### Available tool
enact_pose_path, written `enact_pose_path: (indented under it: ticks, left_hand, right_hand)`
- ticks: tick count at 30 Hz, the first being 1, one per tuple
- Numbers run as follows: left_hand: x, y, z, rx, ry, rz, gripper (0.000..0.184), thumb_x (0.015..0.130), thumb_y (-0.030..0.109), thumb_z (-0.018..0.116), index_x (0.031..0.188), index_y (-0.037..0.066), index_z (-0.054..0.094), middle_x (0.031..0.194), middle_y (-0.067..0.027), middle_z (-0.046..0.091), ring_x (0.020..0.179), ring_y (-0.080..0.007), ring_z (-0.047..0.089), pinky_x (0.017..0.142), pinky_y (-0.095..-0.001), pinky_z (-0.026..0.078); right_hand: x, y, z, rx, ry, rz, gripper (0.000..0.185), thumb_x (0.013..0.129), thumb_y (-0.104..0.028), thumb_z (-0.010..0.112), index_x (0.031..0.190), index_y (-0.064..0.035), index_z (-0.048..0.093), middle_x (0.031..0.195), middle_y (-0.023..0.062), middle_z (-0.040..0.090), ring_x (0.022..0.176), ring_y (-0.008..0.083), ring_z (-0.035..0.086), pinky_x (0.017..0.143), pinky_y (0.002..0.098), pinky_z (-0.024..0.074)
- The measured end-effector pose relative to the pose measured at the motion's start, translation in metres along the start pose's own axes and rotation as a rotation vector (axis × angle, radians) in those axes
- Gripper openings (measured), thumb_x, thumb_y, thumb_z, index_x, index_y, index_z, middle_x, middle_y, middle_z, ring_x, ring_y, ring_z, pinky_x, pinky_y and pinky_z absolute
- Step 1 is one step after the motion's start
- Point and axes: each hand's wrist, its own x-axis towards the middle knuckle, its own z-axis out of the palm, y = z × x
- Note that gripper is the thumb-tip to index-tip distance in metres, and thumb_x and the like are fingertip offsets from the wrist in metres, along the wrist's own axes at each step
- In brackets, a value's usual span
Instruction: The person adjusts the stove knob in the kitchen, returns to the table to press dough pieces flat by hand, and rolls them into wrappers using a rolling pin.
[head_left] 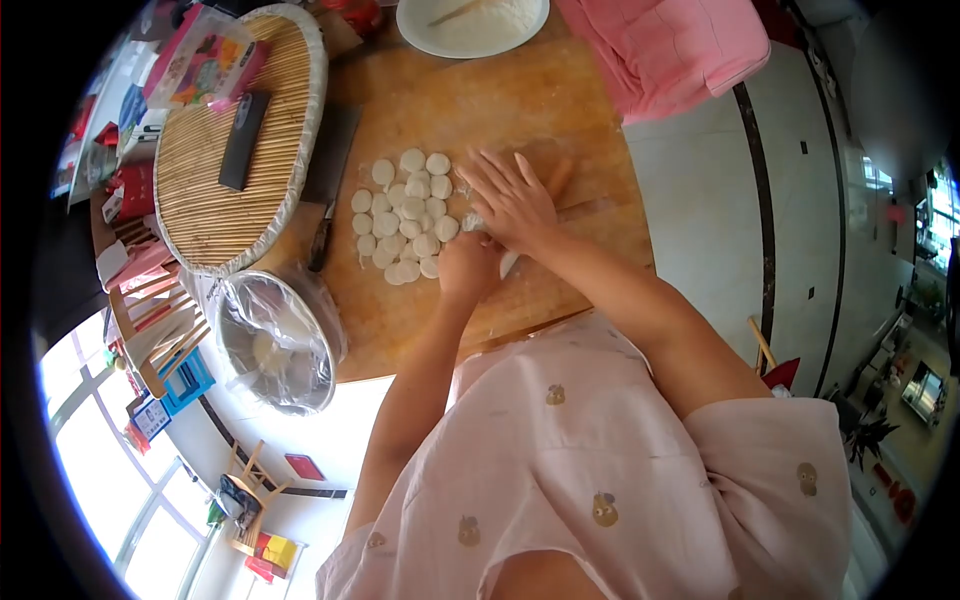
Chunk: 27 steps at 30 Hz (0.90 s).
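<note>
Many small round dough pieces (412, 208) lie bunched on a floured wooden board (420, 110). At their right edge, my left hand (472, 266) is closed, its fingers curled. A pale piece of dough (509, 264) sticks out at its right side; the rest is hidden by the fingers. My right hand (513, 203) lies just above and right of it, palm down with fingers stretched and spread. Beside its fingers rests an orange-brown rod-like wooden piece (560, 177), partly covered. Whether the right palm touches the dough cannot be seen.
To the left are a round slatted tray (190, 215) carrying a dark bar (243, 140), a cleaver (332, 150), and a plastic-covered metal bowl (325, 345). A white bowl of flour (480, 38) stands at the back. Pink cloth (670, 50) lies at the far right corner.
</note>
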Motion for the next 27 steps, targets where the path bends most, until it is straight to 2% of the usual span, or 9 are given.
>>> enact_pose_path:
  ticks: [2, 6, 8, 11, 14, 18, 21, 24, 27]
  left_hand:
    - [0.002, -0.009, 0.002, -0.048, -0.026, -0.026, 0.018, 0.087, 0.017, 0.068, 0.097, 0.004, 0.075, 0.087, -0.0189, 0.073, 0.085, -0.0382, 0.070, 0.075, -0.0458, 0.056]
    - [-0.009, -0.041, 0.034, -0.444, 0.115, -0.053, 0.020, 0.087, 0.022, 0.068, 0.096, 0.006, 0.075, 0.090, -0.0208, 0.072, 0.086, -0.0398, 0.069, 0.076, -0.0467, 0.055]
    - [-0.014, -0.042, 0.042, -0.544, 0.091, -0.088, 0.022, 0.088, 0.026, 0.067, 0.098, 0.007, 0.075, 0.092, -0.0217, 0.073, 0.088, -0.0407, 0.069, 0.077, -0.0472, 0.055]
    - [-0.013, -0.021, 0.023, -0.142, -0.049, -0.044, 0.025, 0.088, 0.030, 0.067, 0.098, 0.009, 0.076, 0.093, -0.0210, 0.073, 0.089, -0.0410, 0.069, 0.078, -0.0480, 0.055]
    - [-0.007, 0.004, 0.003, -0.025, -0.037, -0.108, 0.026, 0.089, 0.032, 0.067, 0.095, 0.009, 0.077, 0.092, -0.0202, 0.074, 0.088, -0.0404, 0.070, 0.077, -0.0489, 0.056]
    - [-0.002, -0.020, 0.013, -0.099, 0.037, 0.006, 0.028, 0.091, 0.033, 0.066, 0.096, 0.008, 0.077, 0.090, -0.0195, 0.074, 0.085, -0.0400, 0.070, 0.076, -0.0482, 0.056]
    - [-0.012, -0.042, 0.033, -0.476, 0.096, -0.064, 0.030, 0.091, 0.034, 0.066, 0.100, 0.007, 0.077, 0.090, -0.0202, 0.074, 0.085, -0.0397, 0.071, 0.076, -0.0458, 0.056]
    - [-0.026, -0.031, 0.026, -0.420, 0.006, -0.002, 0.027, 0.089, 0.028, 0.070, 0.097, 0.003, 0.073, 0.088, -0.0164, 0.074, 0.084, -0.0346, 0.072, 0.075, -0.0437, 0.057]
    - [-0.022, 0.003, 0.002, -0.014, -0.033, -0.119, 0.027, 0.088, 0.029, 0.070, 0.098, 0.005, 0.075, 0.084, -0.0201, 0.073, 0.083, -0.0389, 0.070, 0.075, -0.0435, 0.056]
  right_hand:
    - [-0.035, 0.012, -0.022, 0.012, -0.150, -0.012, 0.052, 0.098, -0.026, 0.056, 0.147, -0.0094, 0.052, 0.156, 0.0104, 0.045, 0.147, 0.0233, 0.038, 0.120, 0.0496, 0.0292]
    - [-0.109, 0.032, -0.068, 0.005, -0.342, 0.032, 0.053, 0.097, -0.026, 0.057, 0.146, -0.0063, 0.052, 0.157, 0.0091, 0.044, 0.149, 0.0221, 0.035, 0.120, 0.0495, 0.0295]
    - [-0.095, 0.029, -0.056, 0.004, -0.289, 0.023, 0.054, 0.097, -0.026, 0.057, 0.149, -0.0092, 0.049, 0.158, 0.0087, 0.043, 0.150, 0.0230, 0.034, 0.120, 0.0499, 0.0282]
    - [-0.040, 0.012, -0.021, -0.008, -0.242, -0.002, 0.056, 0.098, -0.027, 0.056, 0.151, -0.0098, 0.047, 0.159, 0.0088, 0.043, 0.150, 0.0233, 0.033, 0.122, 0.0498, 0.0250]
    - [-0.005, 0.000, 0.007, 0.051, -0.070, 0.032, 0.056, 0.098, -0.028, 0.055, 0.151, -0.0089, 0.047, 0.159, 0.0091, 0.043, 0.151, 0.0232, 0.032, 0.123, 0.0495, 0.0229]
    - [-0.057, 0.018, -0.033, 0.047, -0.234, -0.016, 0.060, 0.097, -0.031, 0.058, 0.150, -0.0073, 0.045, 0.159, 0.0092, 0.042, 0.151, 0.0227, 0.031, 0.123, 0.0478, 0.0220]
    - [-0.107, 0.033, -0.063, 0.017, -0.342, 0.013, 0.061, 0.096, -0.032, 0.059, 0.150, -0.0075, 0.046, 0.158, 0.0102, 0.043, 0.150, 0.0234, 0.033, 0.122, 0.0476, 0.0249]
    - [-0.085, 0.026, -0.049, 0.039, -0.283, 0.007, 0.060, 0.095, -0.032, 0.059, 0.149, -0.0076, 0.047, 0.157, 0.0108, 0.044, 0.149, 0.0241, 0.034, 0.122, 0.0471, 0.0256]
    - [-0.023, 0.006, -0.007, 0.042, -0.159, -0.007, 0.061, 0.095, -0.032, 0.059, 0.150, -0.0076, 0.047, 0.156, 0.0112, 0.045, 0.148, 0.0251, 0.035, 0.122, 0.0467, 0.0257]
